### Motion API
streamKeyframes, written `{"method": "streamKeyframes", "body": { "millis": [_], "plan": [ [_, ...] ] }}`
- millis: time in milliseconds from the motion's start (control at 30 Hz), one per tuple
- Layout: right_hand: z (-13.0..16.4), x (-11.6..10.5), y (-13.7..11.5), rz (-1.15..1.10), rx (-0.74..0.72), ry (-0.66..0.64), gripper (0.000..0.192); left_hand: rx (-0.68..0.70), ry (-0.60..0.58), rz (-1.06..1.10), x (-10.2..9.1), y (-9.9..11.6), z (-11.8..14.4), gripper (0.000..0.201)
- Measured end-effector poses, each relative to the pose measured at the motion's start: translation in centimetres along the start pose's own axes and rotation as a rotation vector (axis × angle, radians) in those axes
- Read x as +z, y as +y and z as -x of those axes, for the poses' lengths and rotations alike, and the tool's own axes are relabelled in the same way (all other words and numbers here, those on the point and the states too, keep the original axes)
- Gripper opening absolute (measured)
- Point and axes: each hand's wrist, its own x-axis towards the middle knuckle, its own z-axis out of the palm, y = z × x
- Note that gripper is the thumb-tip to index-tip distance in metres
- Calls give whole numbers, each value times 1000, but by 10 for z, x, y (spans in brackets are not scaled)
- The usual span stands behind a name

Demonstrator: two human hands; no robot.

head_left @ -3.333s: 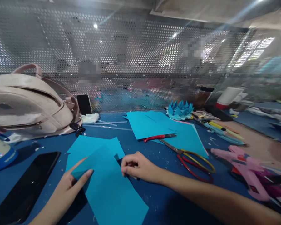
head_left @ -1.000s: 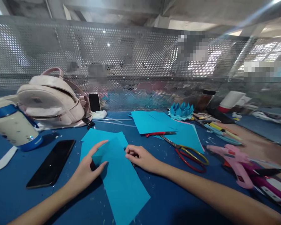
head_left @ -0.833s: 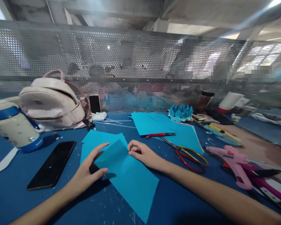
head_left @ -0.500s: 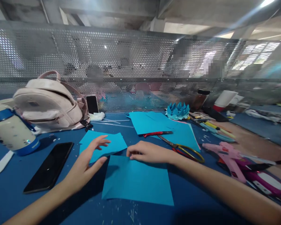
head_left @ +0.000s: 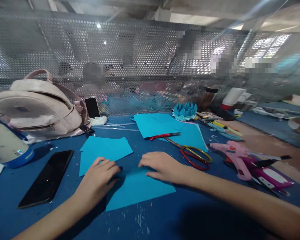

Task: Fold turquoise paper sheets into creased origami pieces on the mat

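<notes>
Hands flat on thin teal paper sheet [head_left: 140,190].
Left hand [head_left: 100,175], right hand [head_left: 162,166] press far edge, grasping nothing; light, floppy, likely best pinched at corners.

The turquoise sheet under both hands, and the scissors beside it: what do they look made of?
The turquoise sheet looks like thin matte craft paper: flat, crisp straight edges, no shine. Both the left hand and right hand press on it. The scissors seem to have dull metal blades, with glossy red and yellow loops, probably plastic.
</notes>
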Motion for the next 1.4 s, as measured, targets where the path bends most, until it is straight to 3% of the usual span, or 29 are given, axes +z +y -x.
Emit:
{"method": "streamKeyframes", "body": {
  "millis": [167,467,767,900,1167,1400],
  "plan": [
    [25,10,-2,40,-189,13,48,144,16,-160,11,10,12,47],
    [44,21,0,-53,-158,-103,56,203,-26,-185,23,34,32,63],
    [47,19,3,-117,-194,-88,53,269,-70,-135,19,23,30,54],
    [49,19,3,-66,-211,-65,45,248,-123,-38,19,18,31,62],
    [50,21,5,-21,-213,-39,40,231,-76,86,19,11,29,66],
    [49,24,5,-12,-211,-25,38,306,-111,172,21,-2,29,54]
  ]
}}
